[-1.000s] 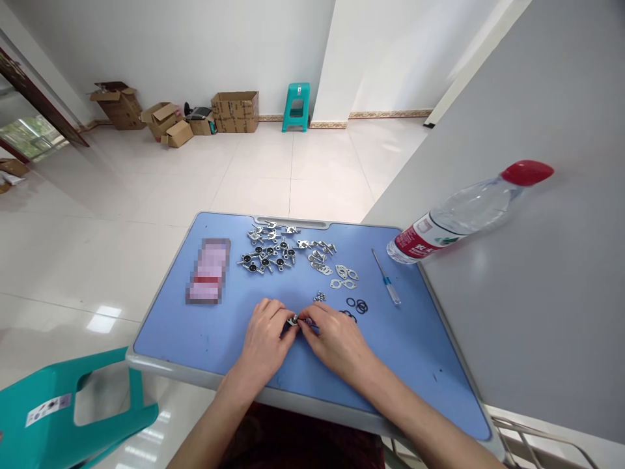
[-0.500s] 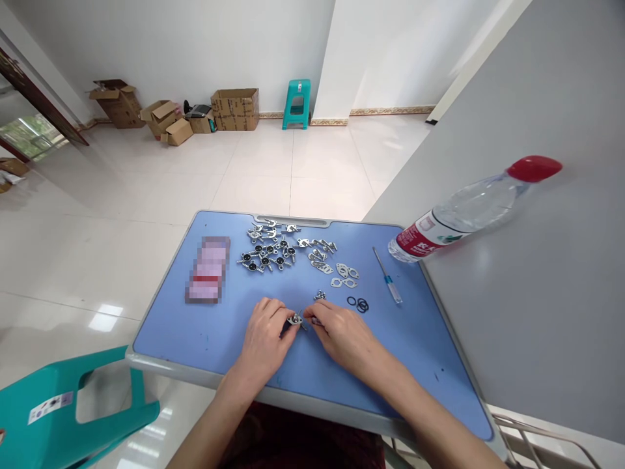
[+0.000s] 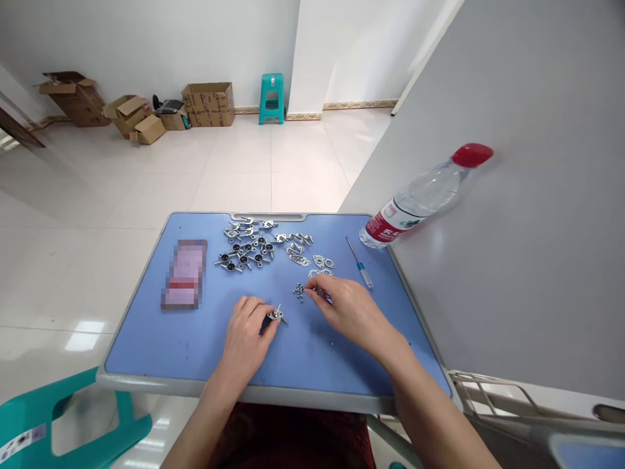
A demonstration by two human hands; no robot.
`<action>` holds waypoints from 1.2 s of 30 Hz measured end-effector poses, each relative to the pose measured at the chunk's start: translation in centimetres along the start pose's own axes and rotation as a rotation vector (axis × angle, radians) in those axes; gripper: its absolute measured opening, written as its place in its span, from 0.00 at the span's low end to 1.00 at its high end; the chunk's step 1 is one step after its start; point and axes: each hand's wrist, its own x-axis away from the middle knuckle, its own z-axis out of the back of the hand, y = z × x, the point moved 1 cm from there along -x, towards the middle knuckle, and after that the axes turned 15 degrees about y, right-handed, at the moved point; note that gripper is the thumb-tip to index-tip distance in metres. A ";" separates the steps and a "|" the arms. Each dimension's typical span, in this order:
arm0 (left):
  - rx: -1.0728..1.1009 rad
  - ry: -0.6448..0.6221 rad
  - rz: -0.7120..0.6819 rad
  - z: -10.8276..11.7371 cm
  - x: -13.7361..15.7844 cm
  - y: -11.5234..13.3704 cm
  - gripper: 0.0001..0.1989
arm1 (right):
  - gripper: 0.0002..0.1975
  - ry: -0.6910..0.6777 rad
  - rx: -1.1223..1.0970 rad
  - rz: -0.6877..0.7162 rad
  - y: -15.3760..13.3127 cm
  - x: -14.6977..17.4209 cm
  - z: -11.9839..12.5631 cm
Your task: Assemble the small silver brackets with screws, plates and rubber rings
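Note:
My left hand point(image 3: 248, 335) is closed on a small metal flanged part point(image 3: 276, 315), which rests at the tabletop with a thin pin sticking up from it. To its right, a heap of small screws point(image 3: 298, 291) lies on the blue table, with my right hand point(image 3: 354, 312) at its edge. That hand's thumb and forefinger are pinched together; whether something tiny sits between them I cannot make out. Behind my right fingers lie flat oval metal plates point(image 3: 323, 262), partly covered. Several metal fittings with black discs point(image 3: 244, 259) are grouped farther back.
A clear-handled screwdriver point(image 3: 361, 266) lies on the right. Near the right edge leans a red-capped water bottle point(image 3: 410, 205) by a grey panel point(image 3: 517, 260). A blurred pinkish rectangle point(image 3: 185, 273) is on the left. Teal stools point(image 3: 271, 98) and cardboard boxes point(image 3: 209, 104) stand beyond.
My right hand has moved away from the metal part to the screw heap. The left hand still holds the part. The whole view has shifted, so the table appears farther left.

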 end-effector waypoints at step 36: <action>0.004 0.004 -0.008 -0.1 -0.1 -0.3 0.03 | 0.10 0.144 -0.078 -0.038 1.7 10.1 -1.9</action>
